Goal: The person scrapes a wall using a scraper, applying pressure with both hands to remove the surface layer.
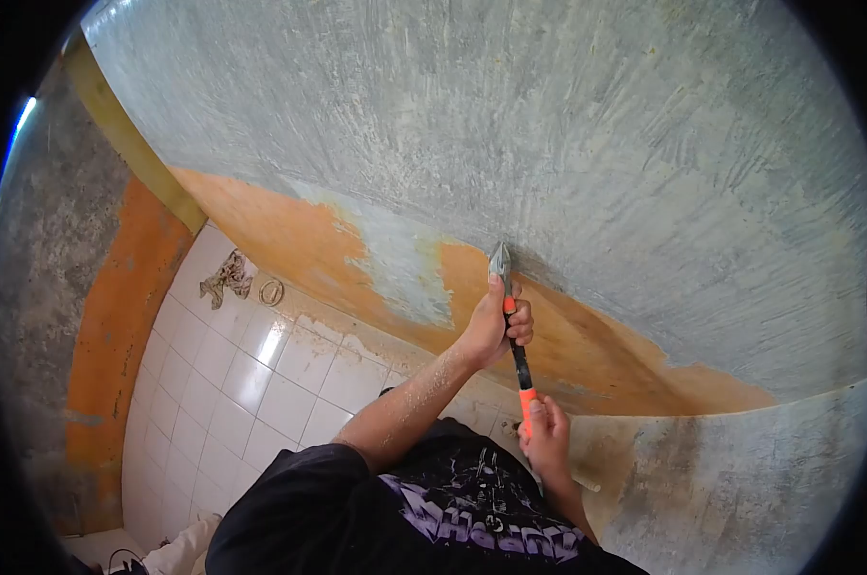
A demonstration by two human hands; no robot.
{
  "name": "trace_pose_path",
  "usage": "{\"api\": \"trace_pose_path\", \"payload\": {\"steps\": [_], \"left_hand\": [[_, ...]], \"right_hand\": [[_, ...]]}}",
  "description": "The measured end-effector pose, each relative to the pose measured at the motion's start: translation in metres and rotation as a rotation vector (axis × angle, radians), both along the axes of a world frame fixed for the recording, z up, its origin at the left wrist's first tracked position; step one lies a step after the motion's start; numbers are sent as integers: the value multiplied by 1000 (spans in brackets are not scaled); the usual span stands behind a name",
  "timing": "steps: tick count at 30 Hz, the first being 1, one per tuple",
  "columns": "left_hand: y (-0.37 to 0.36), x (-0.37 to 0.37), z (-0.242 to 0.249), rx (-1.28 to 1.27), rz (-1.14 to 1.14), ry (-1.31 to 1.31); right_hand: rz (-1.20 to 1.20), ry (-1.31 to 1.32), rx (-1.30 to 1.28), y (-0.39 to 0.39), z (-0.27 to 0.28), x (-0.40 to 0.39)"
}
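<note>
Item: long-handled scraper-like tool, black and orange shaft [520,362], pointed grey metal head [499,257], set against the rough grey wall [433,125] beside peeling orange paint [280,225].
Left hand [491,324]: closed round the upper shaft, near the head.
Right hand [546,436]: closed on the orange end grip, nearer the body.
Handling, judged: stiff, fairly light, sturdy; dust could make it slippery. Best holds: end grip and upper shaft, clear of the edge.
Far left, white tiled floor [285,407]: crumpled patterned cloth [227,278].
</note>
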State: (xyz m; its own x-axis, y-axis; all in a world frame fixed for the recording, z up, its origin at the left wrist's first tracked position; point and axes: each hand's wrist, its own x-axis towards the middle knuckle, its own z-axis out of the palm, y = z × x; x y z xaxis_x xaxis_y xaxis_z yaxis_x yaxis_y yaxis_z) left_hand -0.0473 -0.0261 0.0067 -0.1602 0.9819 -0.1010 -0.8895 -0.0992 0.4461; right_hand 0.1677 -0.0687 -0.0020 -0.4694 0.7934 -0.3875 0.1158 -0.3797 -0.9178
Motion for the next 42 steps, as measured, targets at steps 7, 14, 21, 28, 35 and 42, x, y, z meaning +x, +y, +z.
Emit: {"api": "trace_pose_path", "payload": {"steps": [7,14,21,28,35,42], "left_hand": [[1,-6,-3,54,0,-38],[0,-6,5,27,-19,-27],[-2,-1,1,10,-30,-38],[1,-17,0,32,-12,8],[-5,-16,4,-3,-32,-3],[1,0,11,-9,-68,-42]], "right_hand": [[54,-55,42,-2,7,-9],[24,-28,2,5,20,-7],[-15,-27,17,3,15,-2],[20,11,-61,-1,6,-12],[6,-1,-44,2,20,-12],[-18,10,-26,3,18,-3]]}}
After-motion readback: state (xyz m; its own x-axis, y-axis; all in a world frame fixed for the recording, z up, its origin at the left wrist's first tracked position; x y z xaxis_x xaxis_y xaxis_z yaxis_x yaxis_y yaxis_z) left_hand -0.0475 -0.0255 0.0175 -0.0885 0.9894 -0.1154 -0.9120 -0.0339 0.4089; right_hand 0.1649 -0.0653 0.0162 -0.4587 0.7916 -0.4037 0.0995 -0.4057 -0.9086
